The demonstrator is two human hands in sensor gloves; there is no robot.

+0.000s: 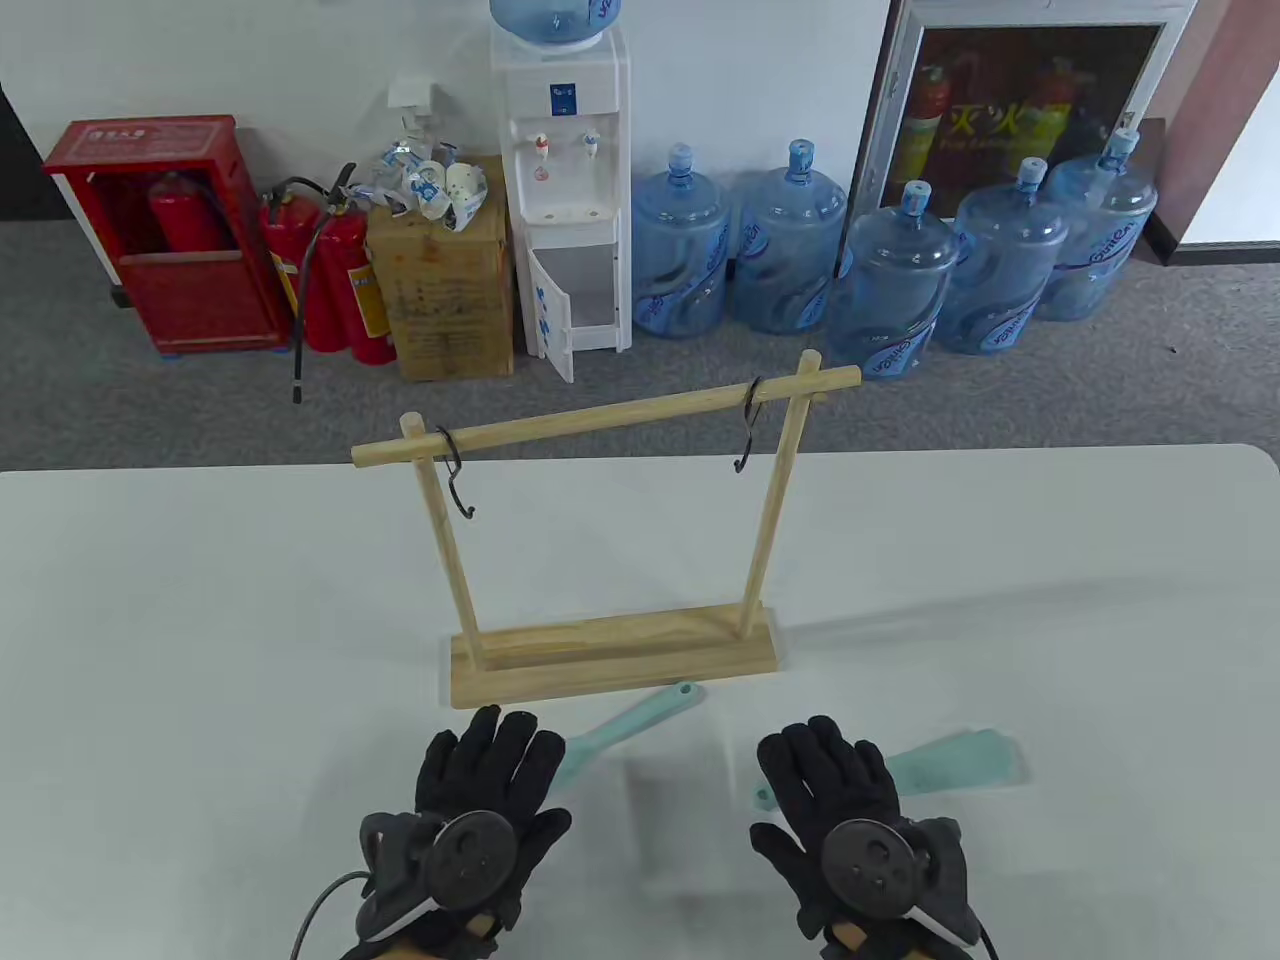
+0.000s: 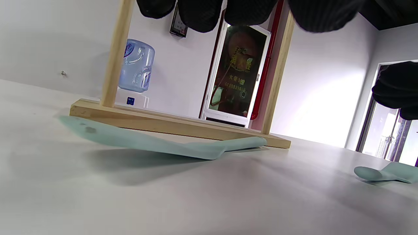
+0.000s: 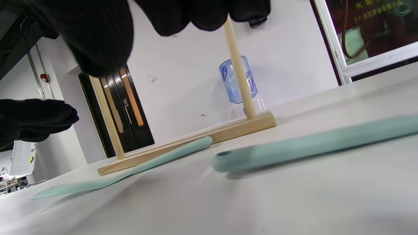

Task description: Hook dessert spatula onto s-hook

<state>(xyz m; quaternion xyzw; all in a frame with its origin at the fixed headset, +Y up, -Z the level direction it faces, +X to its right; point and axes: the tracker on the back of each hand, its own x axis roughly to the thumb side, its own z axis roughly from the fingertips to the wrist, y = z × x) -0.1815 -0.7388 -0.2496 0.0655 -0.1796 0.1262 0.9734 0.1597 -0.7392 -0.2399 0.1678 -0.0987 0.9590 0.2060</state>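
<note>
While both hands hover low over the table [image 1: 200, 620] with fingers spread, neither grips anything. Left hand [image 1: 478, 800] sits palm-down over the blade end of the left spatula [image 1: 630, 722]; wrist view shows its fingertips [image 2: 199, 14] above the blade, not touching. That spatula lies flat, handle pointing up-right, hanging hole at the tip just beside the rack [image 1: 610, 655] base

Right hand [image 1: 850, 815] is likewise released, spread over the handle of the right spatula [image 1: 955, 758]. Its holed handle end pokes out on the hand's left, blade out to the right. Right wrist view shows the fingers [image 3: 98, 36] clear above the handle, a bit blurred

Rack: wooden base, two uprights, crossbar on top, standing mid-table just past the hands. Two black s-hooks on the bar: left hook [image 1: 456, 483] near the left upright, right hook [image 1: 748, 425] near the right upright. Both hang bare, so neither spatula is hooked yet

Spatulas are well apart from each other, one under each hand, both on the near side of the rack

Behind the table: water dispenser [image 1: 565, 190], row of blue jugs [image 1: 890, 250], cardboard box [image 1: 440, 290], red extinguishers [image 1: 335, 280] and a red cabinet [image 1: 170, 235] on grey carpet
</note>
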